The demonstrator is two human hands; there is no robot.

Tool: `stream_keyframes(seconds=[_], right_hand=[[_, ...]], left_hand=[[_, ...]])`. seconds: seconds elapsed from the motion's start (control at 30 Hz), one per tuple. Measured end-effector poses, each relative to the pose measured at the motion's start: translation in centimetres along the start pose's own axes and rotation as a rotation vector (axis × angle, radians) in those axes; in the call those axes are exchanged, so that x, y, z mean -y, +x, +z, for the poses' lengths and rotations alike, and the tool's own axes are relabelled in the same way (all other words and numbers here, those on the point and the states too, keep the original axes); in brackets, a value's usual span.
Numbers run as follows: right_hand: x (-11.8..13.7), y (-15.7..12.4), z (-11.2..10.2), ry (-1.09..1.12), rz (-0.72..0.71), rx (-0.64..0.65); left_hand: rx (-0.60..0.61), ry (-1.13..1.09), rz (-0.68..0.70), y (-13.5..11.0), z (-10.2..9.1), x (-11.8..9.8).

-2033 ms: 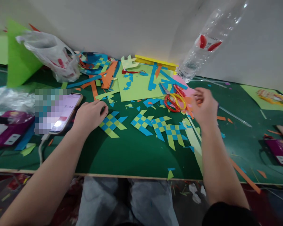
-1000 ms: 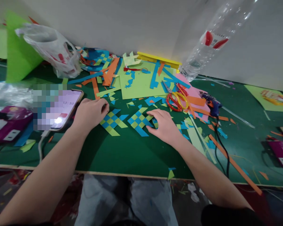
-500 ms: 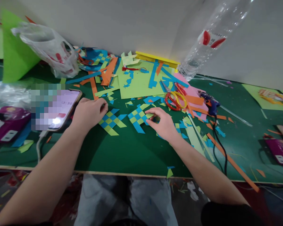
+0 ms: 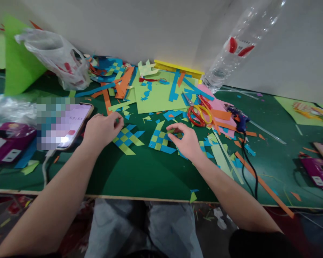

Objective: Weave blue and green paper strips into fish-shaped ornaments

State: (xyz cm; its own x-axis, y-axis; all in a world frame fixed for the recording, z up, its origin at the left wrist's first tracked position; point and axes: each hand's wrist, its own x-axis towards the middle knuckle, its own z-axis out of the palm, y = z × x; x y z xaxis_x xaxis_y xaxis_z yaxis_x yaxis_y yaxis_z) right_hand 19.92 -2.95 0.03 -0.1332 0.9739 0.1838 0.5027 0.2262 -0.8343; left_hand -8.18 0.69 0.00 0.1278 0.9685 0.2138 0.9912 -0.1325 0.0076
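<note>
Two woven blue-and-green paper fish lie on the green table [image 4: 150,175]. My left hand [image 4: 102,129] rests with curled fingers on the upper left edge of the left woven fish [image 4: 126,138]. My right hand [image 4: 185,141] pinches the right side of the middle woven fish [image 4: 158,139], thumb and fingers closed on its paper strips. More woven pieces [image 4: 207,148] lie partly hidden under and behind my right hand.
A phone [image 4: 70,125] lies left of my left hand. Red-and-yellow scissors [image 4: 199,114] and a blue glue gun [image 4: 239,120] with a black cord sit to the right. Paper sheets, strips, a plastic bag [image 4: 56,59] and a clear bottle [image 4: 237,46] crowd the back.
My right hand came down from near the scissors onto the middle woven fish and has turned it. A glue gun now lies on the right. My left hand has stayed put.
</note>
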Motion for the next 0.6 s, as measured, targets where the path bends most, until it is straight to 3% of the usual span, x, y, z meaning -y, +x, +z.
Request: stream_keyframes(seconds=[0.2,0.6], right_hand=[[-0.2,0.0,0.0,0.261,0.061,0.018],[-0.6,0.3,1.5,0.414,0.210,0.053]], left_hand=[[-0.010,-0.004,-0.087,-0.1,0.1,0.1],[-0.004,-0.007,0.007,-0.4,-0.3,-0.5]])
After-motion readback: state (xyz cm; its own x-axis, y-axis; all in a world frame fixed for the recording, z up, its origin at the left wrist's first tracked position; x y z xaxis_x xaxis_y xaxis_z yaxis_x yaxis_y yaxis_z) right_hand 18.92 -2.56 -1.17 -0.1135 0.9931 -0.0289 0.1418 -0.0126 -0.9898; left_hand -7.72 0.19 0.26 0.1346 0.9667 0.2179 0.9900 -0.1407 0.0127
